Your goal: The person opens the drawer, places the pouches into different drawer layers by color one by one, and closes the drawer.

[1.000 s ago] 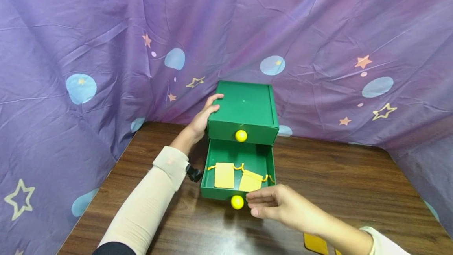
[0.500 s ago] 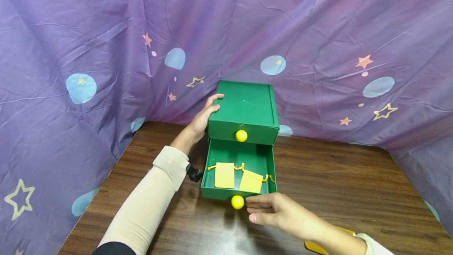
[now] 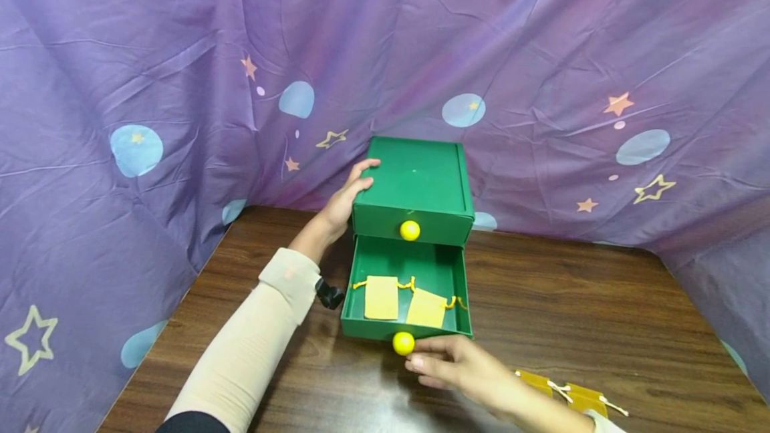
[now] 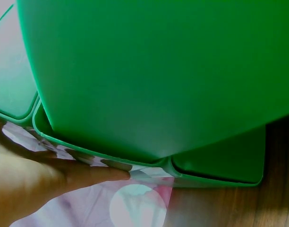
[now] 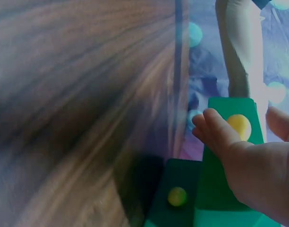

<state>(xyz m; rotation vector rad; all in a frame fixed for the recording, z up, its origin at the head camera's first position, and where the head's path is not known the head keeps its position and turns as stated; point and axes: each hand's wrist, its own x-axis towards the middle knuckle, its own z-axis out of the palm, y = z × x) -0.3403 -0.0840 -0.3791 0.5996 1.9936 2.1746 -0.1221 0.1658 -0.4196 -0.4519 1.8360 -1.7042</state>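
Purple cloth [image 3: 511, 39] printed with stars and blue discs hangs behind a brown wood-grain bench [image 3: 541, 286], whose near edge is cut off. From the left reaches a pale sleeve [image 3: 240, 346], its upper end outside the view, with a small black object [image 3: 329, 293] at the wrist, too dark to identify.

Beyond it the left hand [image 3: 345, 198] rests against the left side of a green cabinet [image 3: 415, 176], its grip wide, two fingertips showing over the top edge; the remaining fingers are hidden in the head view. The upper drawer [image 3: 379, 221] is closed behind a yellow knob [image 3: 410, 230]. Under it the lower drawer [image 3: 369, 329] is pulled out, its back in shadow, holding a pale yellow pouch [image 3: 381, 298] and, to the right, a tilted pouch [image 3: 426, 309].

At the lower knob [image 3: 403, 343] is the right hand [image 3: 457, 367], its grip wide in the right wrist view, thumb apart from the fingers; whether the fingertips touch the knob I cannot tell. Farther right, two mustard pouches [image 3: 585, 397] with white cords lie on the bench, partly covered by the right forearm [image 3: 529, 401].
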